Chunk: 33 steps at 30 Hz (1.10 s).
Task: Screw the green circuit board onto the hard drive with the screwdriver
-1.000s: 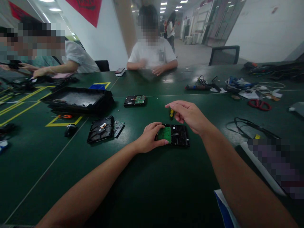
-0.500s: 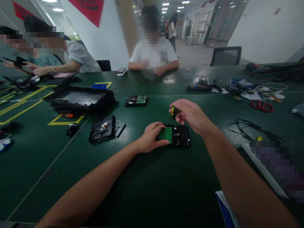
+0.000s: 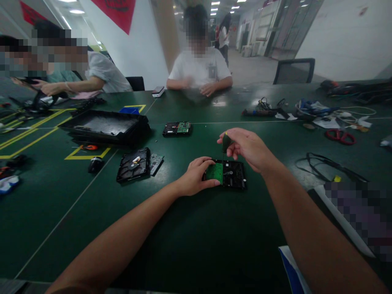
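L hand (image 3: 196, 179) clamps the near-left corner of the hard drive (image 3: 234, 175), fingers curled over its green circuit board (image 3: 215, 172) & pinning it to the table (image 3: 190, 245). R hand (image 3: 248, 149) pinches a small screwdriver (image 3: 226, 143) upright btwn thumb & fingertips, tip down at the drive's far edge, just beyond the L fingertips. To do this well, I'd say: shaft vertical, light steady downward pressure so the bit doesn't slip, L hand bearing down so the drive can't spin.
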{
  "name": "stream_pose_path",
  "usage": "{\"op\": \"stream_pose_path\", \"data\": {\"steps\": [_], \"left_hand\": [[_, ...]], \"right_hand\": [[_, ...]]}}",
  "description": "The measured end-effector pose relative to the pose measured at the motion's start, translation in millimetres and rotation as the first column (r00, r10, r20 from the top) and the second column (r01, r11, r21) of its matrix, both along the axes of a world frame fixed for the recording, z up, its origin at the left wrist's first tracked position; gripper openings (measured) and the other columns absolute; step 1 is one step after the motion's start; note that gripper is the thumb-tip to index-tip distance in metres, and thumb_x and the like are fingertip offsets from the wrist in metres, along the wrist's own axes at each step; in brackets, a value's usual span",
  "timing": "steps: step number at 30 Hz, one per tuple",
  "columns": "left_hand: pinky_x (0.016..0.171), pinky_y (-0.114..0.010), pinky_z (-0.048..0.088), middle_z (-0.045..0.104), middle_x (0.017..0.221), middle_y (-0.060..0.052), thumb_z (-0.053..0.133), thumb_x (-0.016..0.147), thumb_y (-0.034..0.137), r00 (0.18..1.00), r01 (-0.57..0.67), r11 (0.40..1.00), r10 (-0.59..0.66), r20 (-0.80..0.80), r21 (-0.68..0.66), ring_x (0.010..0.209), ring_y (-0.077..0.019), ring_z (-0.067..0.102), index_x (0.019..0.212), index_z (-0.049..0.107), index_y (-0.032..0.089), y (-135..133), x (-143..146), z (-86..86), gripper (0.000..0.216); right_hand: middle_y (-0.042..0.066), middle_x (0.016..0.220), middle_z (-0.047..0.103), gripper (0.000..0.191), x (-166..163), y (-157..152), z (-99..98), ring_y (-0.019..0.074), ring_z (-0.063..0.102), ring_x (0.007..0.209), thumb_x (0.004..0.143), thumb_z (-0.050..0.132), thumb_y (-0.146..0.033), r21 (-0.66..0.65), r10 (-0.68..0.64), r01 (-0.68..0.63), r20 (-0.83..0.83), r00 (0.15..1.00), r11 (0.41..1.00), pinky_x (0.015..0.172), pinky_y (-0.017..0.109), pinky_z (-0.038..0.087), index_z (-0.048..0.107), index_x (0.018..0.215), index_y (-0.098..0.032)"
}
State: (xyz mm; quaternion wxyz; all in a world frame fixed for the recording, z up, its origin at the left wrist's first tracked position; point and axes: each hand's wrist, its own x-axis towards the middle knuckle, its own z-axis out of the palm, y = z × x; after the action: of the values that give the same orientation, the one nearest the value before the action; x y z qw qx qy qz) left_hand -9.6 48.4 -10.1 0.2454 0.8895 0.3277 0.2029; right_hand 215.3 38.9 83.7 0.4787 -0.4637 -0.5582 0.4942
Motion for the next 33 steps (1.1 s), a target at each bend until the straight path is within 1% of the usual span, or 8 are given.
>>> {"op": "stream_pose_path", "data": {"steps": [5, 8, 13, 16, 20, 24, 28, 33], "left_hand": [[0.119, -0.059, 0.038, 0.050, 0.152, -0.015, 0.072, 0.091, 0.058, 1.000, 0.009, 1.000, -0.009, 0.006, -0.002, 0.144, -0.0370, 0.046, 0.143, 0.051, 0.027, 0.3, -0.7, -0.8, 0.065], [0.119, -0.060, 0.038, 0.050, 0.152, -0.015, 0.072, 0.090, 0.059, 1.000, 0.013, 1.000, -0.013, 0.007, 0.000, 0.144, -0.0373, 0.045, 0.144, 0.051, 0.028, 0.8, -1.2, -1.7, 0.065], [0.120, -0.058, 0.038, 0.050, 0.152, -0.015, 0.072, 0.090, 0.058, 1.000, 0.014, 1.000, -0.014, 0.000, 0.006, 0.143, -0.0365, 0.045, 0.145, 0.050, 0.026, 1.7, -0.9, -2.8, 0.067], [0.119, -0.058, 0.038, 0.050, 0.152, -0.015, 0.073, 0.090, 0.059, 1.000, 0.014, 1.000, -0.014, -0.003, -0.004, 0.143, -0.0367, 0.046, 0.145, 0.050, 0.026, 1.4, -0.7, -2.0, 0.067], [0.119, -0.058, 0.038, 0.050, 0.151, -0.015, 0.072, 0.091, 0.058, 1.000, 0.006, 1.000, -0.007, -0.003, -0.001, 0.143, -0.0368, 0.046, 0.143, 0.051, 0.026, 0.2, -0.3, -0.8, 0.065], [0.120, -0.058, 0.038, 0.050, 0.152, -0.016, 0.072, 0.091, 0.059, 1.000, 0.004, 1.000, -0.004, -0.009, -0.003, 0.144, -0.0368, 0.045, 0.144, 0.051, 0.025, 0.3, 0.1, -2.0, 0.067], [0.119, -0.058, 0.039, 0.050, 0.152, -0.015, 0.073, 0.090, 0.059, 1.000, 0.004, 1.000, -0.004, -0.003, -0.003, 0.143, -0.0366, 0.046, 0.142, 0.051, 0.026, 1.3, 0.2, -3.5, 0.066], [0.119, -0.057, 0.041, 0.049, 0.153, -0.014, 0.075, 0.088, 0.058, 1.000, -0.004, 0.999, 0.004, 0.000, -0.041, 0.144, -0.0361, 0.045, 0.142, 0.053, 0.027, 1.0, 0.4, -1.9, 0.066]], "right_hand": [[0.003, 0.089, 0.071, 0.024, -0.9, -2.7, 1.0, 0.0074, 0.050, 0.054, 0.093, 0.071, -0.046, 0.041, -0.044, 0.042, 0.044, 0.998, 0.998, 0.042, 0.022, 0.032, 0.073, 0.098, -0.023], [0.000, 0.078, 0.064, 0.025, -1.3, -2.9, -0.2, 0.0080, 0.050, 0.054, 0.090, 0.074, -0.048, 0.050, -0.028, 0.026, 0.045, 0.999, 0.998, 0.042, 0.021, 0.032, 0.074, 0.098, -0.024], [0.006, 0.098, 0.072, 0.027, -1.4, -1.9, -0.8, 0.0096, 0.059, 0.059, 0.093, 0.071, -0.047, 0.021, 0.013, -0.013, 0.001, 1.000, 1.000, 0.047, 0.022, 0.044, 0.072, 0.097, -0.021], [0.008, 0.101, 0.074, 0.025, -1.5, -2.9, 1.1, 0.0099, 0.060, 0.057, 0.096, 0.064, -0.044, -0.024, 0.010, -0.011, -0.037, 0.999, 1.000, 0.046, 0.023, 0.043, 0.070, 0.095, -0.020], [0.005, 0.091, 0.072, 0.019, -0.4, -3.3, 1.1, 0.0088, 0.054, 0.053, 0.094, 0.067, -0.041, -0.021, -0.009, 0.009, -0.013, 1.000, 1.000, 0.041, 0.022, 0.034, 0.069, 0.093, -0.022], [0.001, 0.073, 0.062, 0.022, 1.8, -1.2, -1.2, 0.0101, 0.050, 0.054, 0.097, 0.063, -0.043, 0.048, -0.018, 0.015, 0.052, 0.998, 0.999, 0.042, 0.023, 0.030, 0.075, 0.100, -0.024], [0.002, 0.074, 0.063, 0.023, 3.4, -1.0, 0.4, 0.0090, 0.047, 0.054, 0.096, 0.063, -0.040, 0.059, -0.057, 0.053, 0.061, 0.997, 0.997, 0.042, 0.023, 0.028, 0.074, 0.091, -0.020], [-0.001, 0.063, 0.058, 0.020, 4.3, -4.5, 6.5, 0.0077, 0.044, 0.051, 0.091, 0.067, -0.036, 0.043, -0.073, 0.070, 0.056, 0.996, 0.997, 0.042, 0.022, 0.027, 0.071, 0.083, -0.018]]}}
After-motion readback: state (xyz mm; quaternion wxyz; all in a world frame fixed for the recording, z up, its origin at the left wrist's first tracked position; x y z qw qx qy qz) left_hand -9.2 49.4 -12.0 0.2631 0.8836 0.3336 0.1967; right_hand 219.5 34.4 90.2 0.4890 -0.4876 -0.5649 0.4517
